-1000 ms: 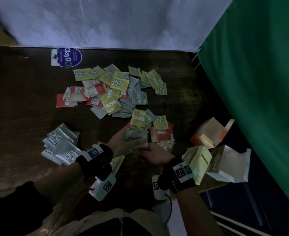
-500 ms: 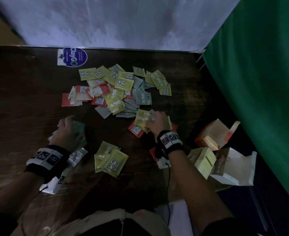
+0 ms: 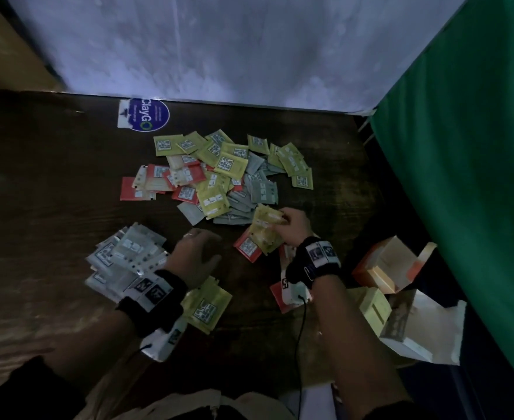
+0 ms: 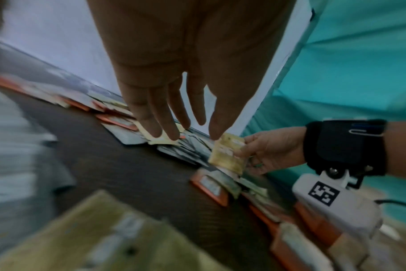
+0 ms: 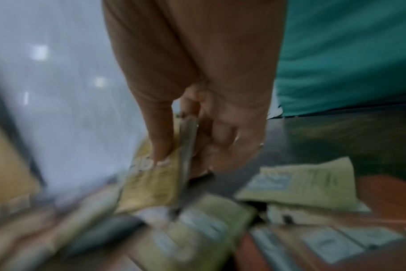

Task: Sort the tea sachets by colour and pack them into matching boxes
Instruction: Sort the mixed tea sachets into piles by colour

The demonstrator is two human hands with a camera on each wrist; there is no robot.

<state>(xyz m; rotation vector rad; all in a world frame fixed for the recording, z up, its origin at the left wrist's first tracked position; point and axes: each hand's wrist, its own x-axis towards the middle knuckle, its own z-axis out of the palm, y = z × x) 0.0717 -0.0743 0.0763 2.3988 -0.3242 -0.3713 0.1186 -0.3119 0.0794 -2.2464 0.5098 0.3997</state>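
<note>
I see my right hand (image 3: 292,228) at the near edge of the mixed pile of sachets (image 3: 219,177), in the middle of the dark wooden table (image 3: 52,192). Its thumb and fingers pinch a few yellow sachets (image 3: 265,228), lifted a little above a red sachet (image 3: 246,247) that lies flat under them. In the right wrist view the picture is blurred, but the thumb (image 5: 160,139) presses on the yellow paper from one side.

My left hand (image 3: 196,256) hovers over the table with straight, slightly spread fingers (image 4: 151,113), and it holds nothing. Just to its left is the heap of silver sachets (image 3: 128,256); a small stack of yellow ones (image 3: 207,304) lies just beside the wrist. At the right edge of the table stand three open boxes: an orange box (image 3: 383,268), a yellow box (image 3: 371,310) and a white box (image 3: 422,325).
</note>
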